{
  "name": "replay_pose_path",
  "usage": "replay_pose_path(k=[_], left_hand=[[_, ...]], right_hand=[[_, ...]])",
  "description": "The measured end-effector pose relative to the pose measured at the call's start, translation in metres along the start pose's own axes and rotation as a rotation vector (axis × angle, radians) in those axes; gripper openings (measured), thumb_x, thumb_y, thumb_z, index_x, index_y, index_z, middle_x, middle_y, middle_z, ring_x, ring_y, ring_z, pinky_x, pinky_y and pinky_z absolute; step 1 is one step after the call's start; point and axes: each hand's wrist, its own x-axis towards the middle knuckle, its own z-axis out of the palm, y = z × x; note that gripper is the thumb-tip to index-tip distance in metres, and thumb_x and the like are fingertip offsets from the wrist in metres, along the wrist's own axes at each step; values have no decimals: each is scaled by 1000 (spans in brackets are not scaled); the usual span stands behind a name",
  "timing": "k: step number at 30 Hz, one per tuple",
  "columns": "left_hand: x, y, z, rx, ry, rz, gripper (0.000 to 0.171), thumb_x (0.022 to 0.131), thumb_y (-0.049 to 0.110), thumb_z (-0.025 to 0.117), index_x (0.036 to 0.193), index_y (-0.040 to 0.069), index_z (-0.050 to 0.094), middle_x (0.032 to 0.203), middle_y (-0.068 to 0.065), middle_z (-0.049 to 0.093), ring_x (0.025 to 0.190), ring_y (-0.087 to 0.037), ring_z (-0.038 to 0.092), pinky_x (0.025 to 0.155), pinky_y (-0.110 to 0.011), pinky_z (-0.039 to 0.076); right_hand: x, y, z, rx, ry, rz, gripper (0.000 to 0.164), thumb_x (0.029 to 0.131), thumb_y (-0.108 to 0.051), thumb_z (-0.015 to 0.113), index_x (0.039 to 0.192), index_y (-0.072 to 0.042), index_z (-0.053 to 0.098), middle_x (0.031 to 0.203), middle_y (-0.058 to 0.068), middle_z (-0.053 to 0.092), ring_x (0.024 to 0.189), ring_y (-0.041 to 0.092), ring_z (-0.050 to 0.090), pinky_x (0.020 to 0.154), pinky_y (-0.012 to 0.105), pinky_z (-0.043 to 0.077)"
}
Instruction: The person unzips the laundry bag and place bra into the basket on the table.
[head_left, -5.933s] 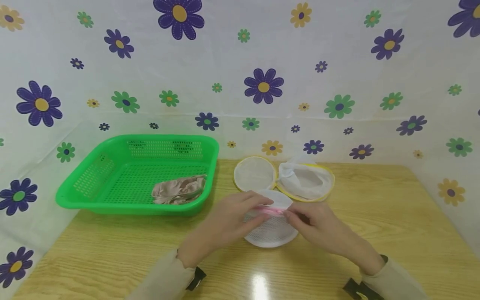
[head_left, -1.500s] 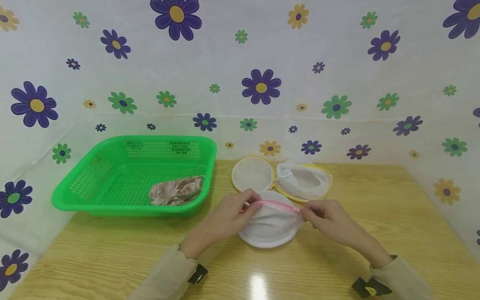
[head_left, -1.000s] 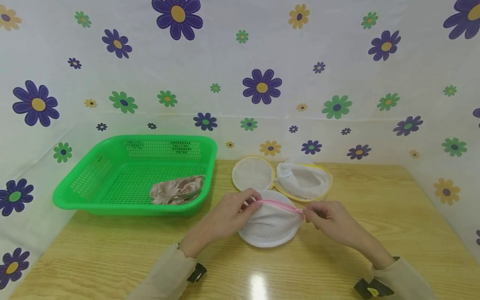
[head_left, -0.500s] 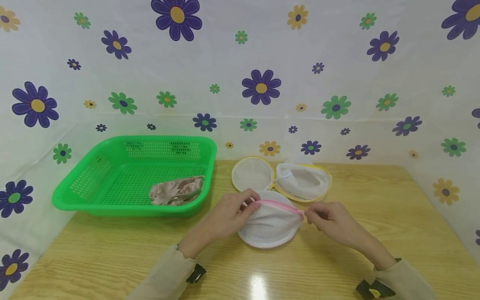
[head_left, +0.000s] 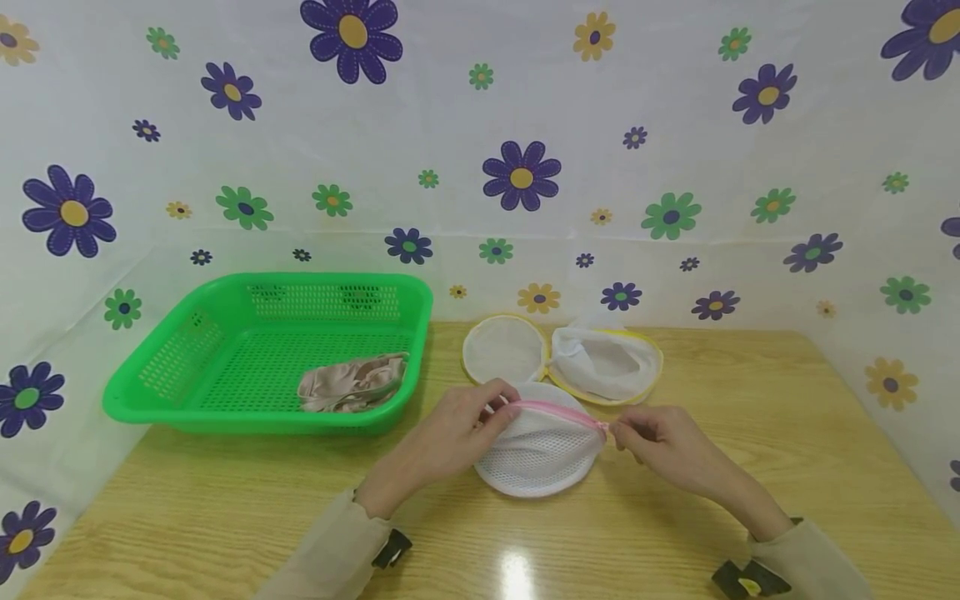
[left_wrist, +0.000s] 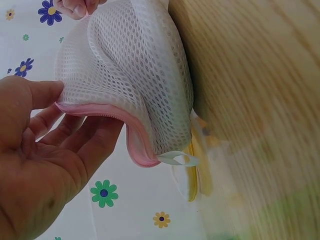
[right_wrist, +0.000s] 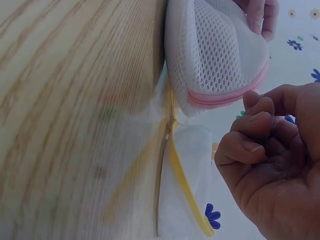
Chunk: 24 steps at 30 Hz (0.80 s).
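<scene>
A round white mesh laundry bag (head_left: 534, 462) with a pink zip (head_left: 558, 408) stands on the table in the head view. My left hand (head_left: 465, 425) pinches its upper edge at the left end of the zip. In the left wrist view, the thumb of the left hand (left_wrist: 50, 145) lies on the mesh and the fingers go behind the pink edge; a small white loop (left_wrist: 177, 158) hangs from the zip's far end. My right hand (head_left: 660, 437) pinches the zip's right end, fingers curled. In the right wrist view, the right hand's fingertips (right_wrist: 252, 97) hide the zip pull.
Behind the bag lie two round white mesh pieces with yellow edging, a flat one (head_left: 504, 350) and a gaping one (head_left: 607, 367). At left sits a green basket (head_left: 262, 417) with a folded beige satiny cloth (head_left: 352, 383). A flowered sheet (head_left: 420, 108) hangs behind the wooden table (head_left: 750, 400).
Since the oldest frame, my right hand has moved right along the bag's edge, and the pink zip now stretches between my hands. Over the last second both hands stay almost still.
</scene>
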Motion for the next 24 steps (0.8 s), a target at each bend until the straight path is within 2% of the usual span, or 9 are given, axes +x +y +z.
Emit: replay_pose_path(k=[9,15,24], left_hand=[[1,-1,0,4,-10,-14,17,107,27,54,113,15,65,100,-3,74,86,-11,68,78,-25,55],[0,0,-1,-15,-7,-21,17,107,27,53,112,14,65,101,-4,74,88,-13,69,80,-29,56],[0,0,-1,-25,-3,-23,18,107,26,54,113,14,65,100,-3,74,88,-14,70,80,-29,57]], right_hand=[[-1,-1,-1,-7,-15,29,23,102,-16,59,82,-9,66,65,-9,52,57,1,44,49,20,35],[-2,-2,-5,-5,-28,46,25,103,-19,59,82,-9,66,66,-7,52,59,2,45,52,21,36],[-2,2,-7,-14,-48,44,23,102,-18,61,82,-9,66,68,-6,53,61,2,46,53,20,37]])
